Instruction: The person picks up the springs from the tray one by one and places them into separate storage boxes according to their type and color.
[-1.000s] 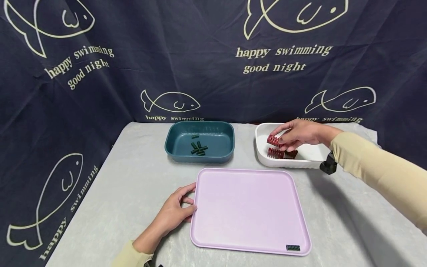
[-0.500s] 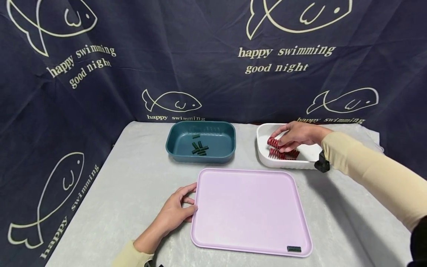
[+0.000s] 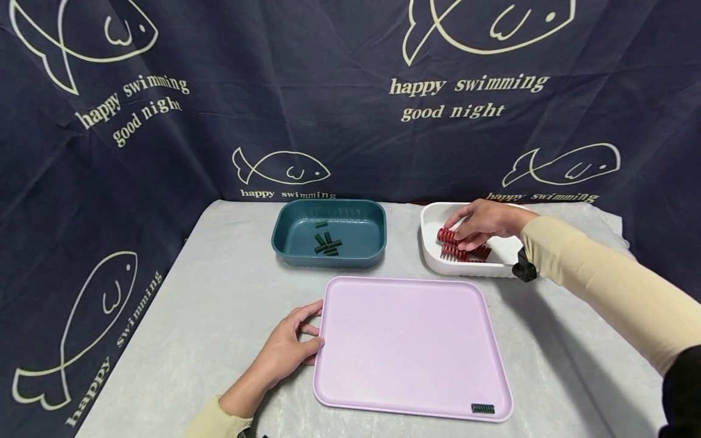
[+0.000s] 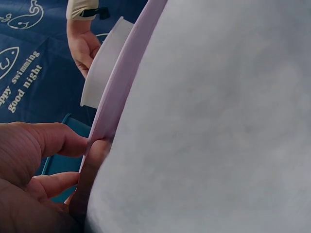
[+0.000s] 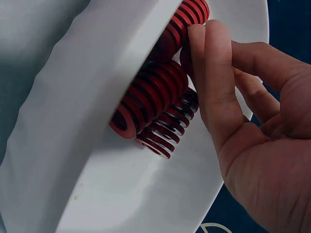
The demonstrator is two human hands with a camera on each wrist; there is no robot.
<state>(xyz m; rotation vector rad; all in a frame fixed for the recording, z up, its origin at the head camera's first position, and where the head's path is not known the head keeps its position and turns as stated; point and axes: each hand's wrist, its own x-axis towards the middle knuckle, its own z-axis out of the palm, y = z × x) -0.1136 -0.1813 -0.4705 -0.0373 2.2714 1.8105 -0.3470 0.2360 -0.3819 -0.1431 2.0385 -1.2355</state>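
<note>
My right hand (image 3: 490, 220) reaches into the white container (image 3: 509, 269), its thumb and fingertips pinching a red coil spring (image 3: 446, 235) lying over other red springs (image 3: 453, 252). Up close in the right wrist view, the fingers (image 5: 218, 73) meet the upper spring (image 5: 194, 12), partly hidden behind the container wall. More red springs (image 5: 150, 94) lie below it. My left hand (image 3: 289, 344) grips the left edge of the lilac tray (image 3: 411, 340), thumb on the rim, as the left wrist view also shows. One dark green spring (image 3: 482, 409) lies in the tray's near right corner.
Behind the tray on the left stands a teal container (image 3: 328, 261) with several small dark green springs (image 3: 327, 246) inside. A pale grey cloth (image 3: 208, 304) covers the table. A dark blue curtain (image 3: 350, 109) hangs close behind the containers.
My right hand has come slightly down and to the left in the white container, and the upper red spring sits a little lower. The left hand and tray stay put.
</note>
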